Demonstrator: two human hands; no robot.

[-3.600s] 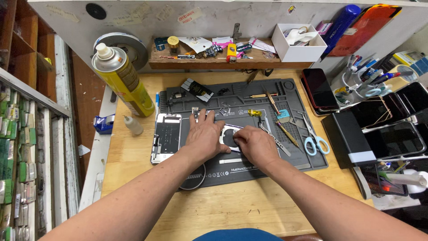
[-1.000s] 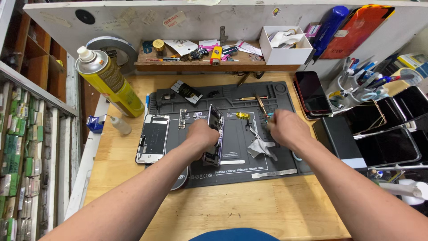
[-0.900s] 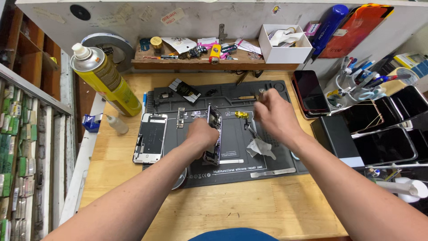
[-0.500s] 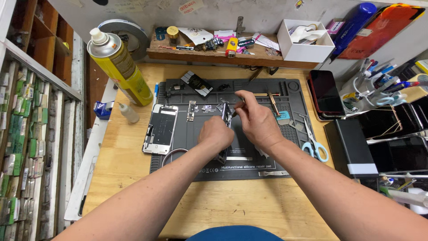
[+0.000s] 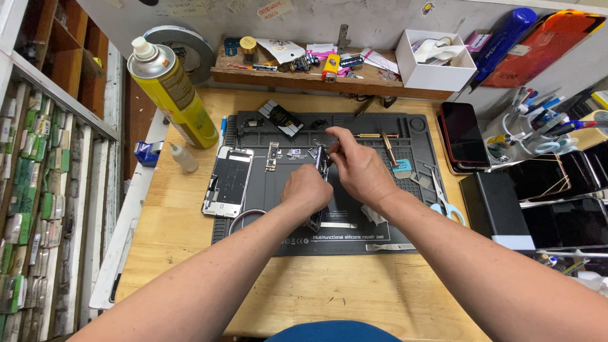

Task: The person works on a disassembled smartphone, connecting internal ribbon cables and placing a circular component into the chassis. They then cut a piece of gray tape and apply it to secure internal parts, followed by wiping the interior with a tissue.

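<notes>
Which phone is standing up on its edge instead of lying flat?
The phone held on edge by the left hand at the mat's middle. The opened phone and the dark phone lie flat.

A repair mat (image 5: 354,234) lies at the middle of the surface (image 5: 190,240). On the mat both hands meet: the left hand (image 5: 307,190) holds a phone body (image 5: 320,168) on edge, the right hand (image 5: 358,164) just behind and to the right of it. A detached screen (image 5: 228,182) lies at the mat's left edge, a spray can (image 5: 168,95) behind it. Scissors (image 5: 443,199) lie on the mat's right side; a shelf (image 5: 297,66) runs behind.
</notes>
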